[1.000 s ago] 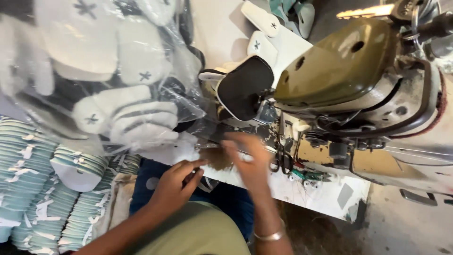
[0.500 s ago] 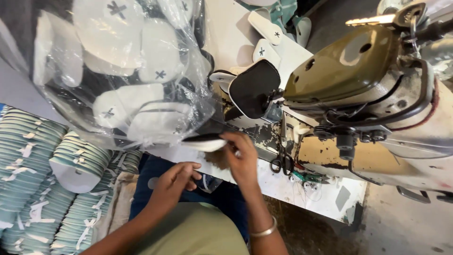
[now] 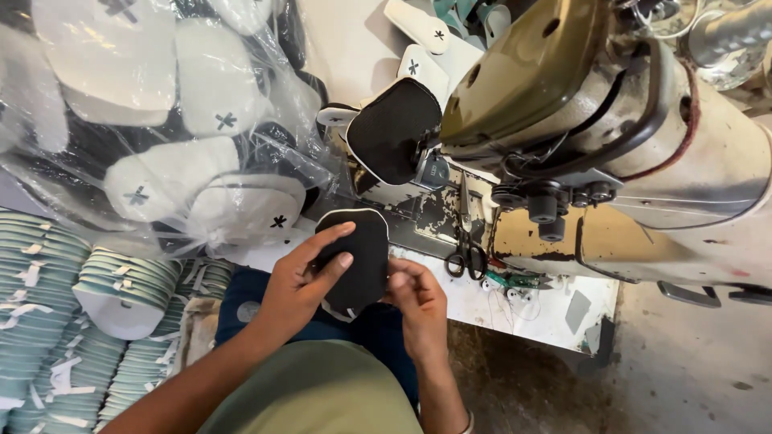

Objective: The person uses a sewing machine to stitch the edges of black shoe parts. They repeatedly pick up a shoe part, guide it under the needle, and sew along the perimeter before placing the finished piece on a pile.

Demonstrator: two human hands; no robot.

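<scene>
A black fabric piece with a white edge (image 3: 362,255) is held between both hands over my lap, in front of the sewing table. My left hand (image 3: 301,277) grips its left side, thumb and fingers spread across the black face. My right hand (image 3: 416,299) pinches its right edge. A second black mesh piece (image 3: 394,128) sits at the head of the olive-green sewing machine (image 3: 547,88). Black-handled scissors (image 3: 466,259) lie on the table just right of my hands.
A clear plastic bag (image 3: 161,145) full of white cut pieces marked with black crosses hangs at upper left. Stacks of pale green and white pieces (image 3: 72,305) fill the lower left. The white table edge (image 3: 531,309) ends above a dirty floor (image 3: 683,370).
My hands have drawn the black piece off the table toward my lap. My left hand has closed onto it. The view has shifted closer to the machine.
</scene>
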